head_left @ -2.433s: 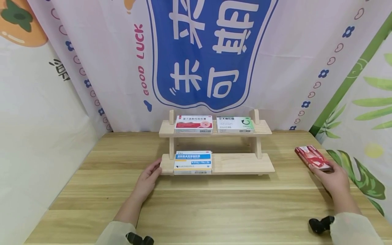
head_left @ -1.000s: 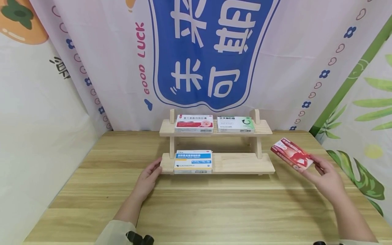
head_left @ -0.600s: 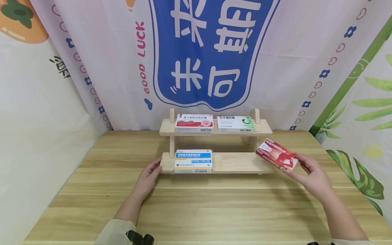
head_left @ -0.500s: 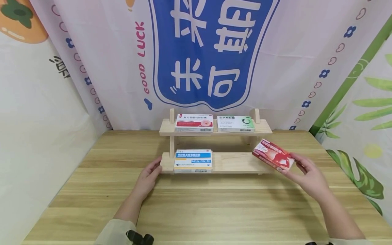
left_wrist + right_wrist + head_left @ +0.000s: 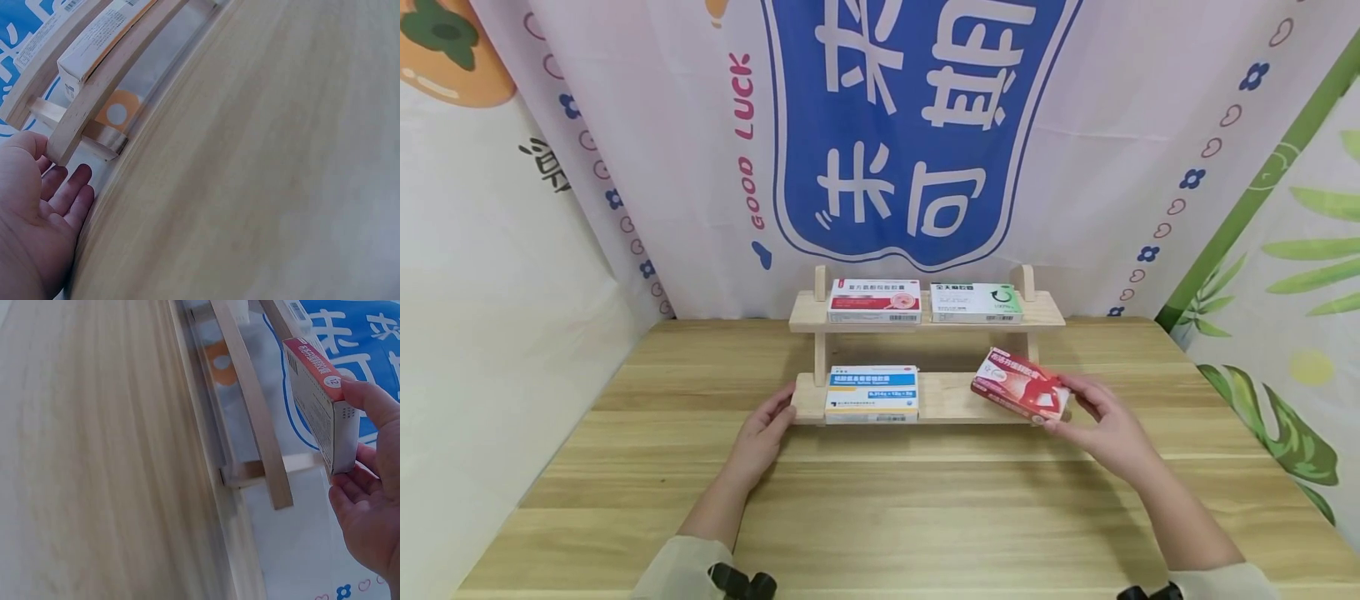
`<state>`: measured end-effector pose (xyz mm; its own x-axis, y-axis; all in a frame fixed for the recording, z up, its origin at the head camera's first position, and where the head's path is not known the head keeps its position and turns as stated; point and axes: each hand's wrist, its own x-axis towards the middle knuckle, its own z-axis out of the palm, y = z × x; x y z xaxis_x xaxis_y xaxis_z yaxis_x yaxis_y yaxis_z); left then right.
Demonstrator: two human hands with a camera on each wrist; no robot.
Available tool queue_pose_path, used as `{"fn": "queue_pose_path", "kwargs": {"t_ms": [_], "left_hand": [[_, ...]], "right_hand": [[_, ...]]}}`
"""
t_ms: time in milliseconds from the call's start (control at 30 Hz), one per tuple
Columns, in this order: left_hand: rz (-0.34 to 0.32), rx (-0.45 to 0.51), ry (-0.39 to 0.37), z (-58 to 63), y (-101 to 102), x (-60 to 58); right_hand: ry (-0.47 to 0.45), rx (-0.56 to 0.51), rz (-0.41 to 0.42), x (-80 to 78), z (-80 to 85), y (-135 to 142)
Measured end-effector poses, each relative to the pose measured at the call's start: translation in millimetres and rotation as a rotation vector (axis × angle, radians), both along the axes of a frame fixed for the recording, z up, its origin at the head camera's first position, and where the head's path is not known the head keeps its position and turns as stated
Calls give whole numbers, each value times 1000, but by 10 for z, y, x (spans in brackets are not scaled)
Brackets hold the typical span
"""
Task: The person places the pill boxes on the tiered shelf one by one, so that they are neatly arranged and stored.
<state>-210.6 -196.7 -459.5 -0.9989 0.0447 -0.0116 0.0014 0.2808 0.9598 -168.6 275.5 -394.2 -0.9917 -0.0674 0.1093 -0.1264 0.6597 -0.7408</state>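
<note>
My right hand (image 5: 1112,437) grips a red and white medicine box (image 5: 1018,387) by its right end, thumb on one side and fingers on the other. The box is tilted and held over the right part of the lower shelf of a two-tier wooden rack (image 5: 943,400). In the right wrist view the box (image 5: 315,403) is apart from the shelf plank. My left hand (image 5: 762,437) holds the left end of the lower shelf; the left wrist view shows its thumb and fingers about the plank end (image 5: 62,147). A blue and white medicine box (image 5: 872,393) lies on that shelf's left part.
On the upper shelf lie a red and white medicine box (image 5: 875,301) and a green and white one (image 5: 976,302). The rack stands on a wood-grain table (image 5: 887,517). Behind it hangs a printed cloth (image 5: 700,167), with further printed sheets at both sides.
My right hand has lifted the red medicine box off the right side of the table and carried it left to above the lower shelf. The left hand has stayed at the shelf end.
</note>
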Motion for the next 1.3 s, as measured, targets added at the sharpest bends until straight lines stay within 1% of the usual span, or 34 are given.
{"fn": "queue_pose_path", "kwargs": {"t_ms": [133,367,700,1100,1300], "left_hand": [[-7,-12,4,-1,-8,6],[-13,-27,10,-7,-9,13],[-12,-20,10,-6,3,15],[-11,-22,21,-5,-8,7],[-5,-29,20,-15,-19,-4]], "right_hand": [[15,-15,26,-24,-60,-109],[-17,-56,47,-38,-148,-264],[50,-23,86,-90,-256,-431],[67,53,106,-121,-307,-437],[87,69,87,-131,-303,-418]]}}
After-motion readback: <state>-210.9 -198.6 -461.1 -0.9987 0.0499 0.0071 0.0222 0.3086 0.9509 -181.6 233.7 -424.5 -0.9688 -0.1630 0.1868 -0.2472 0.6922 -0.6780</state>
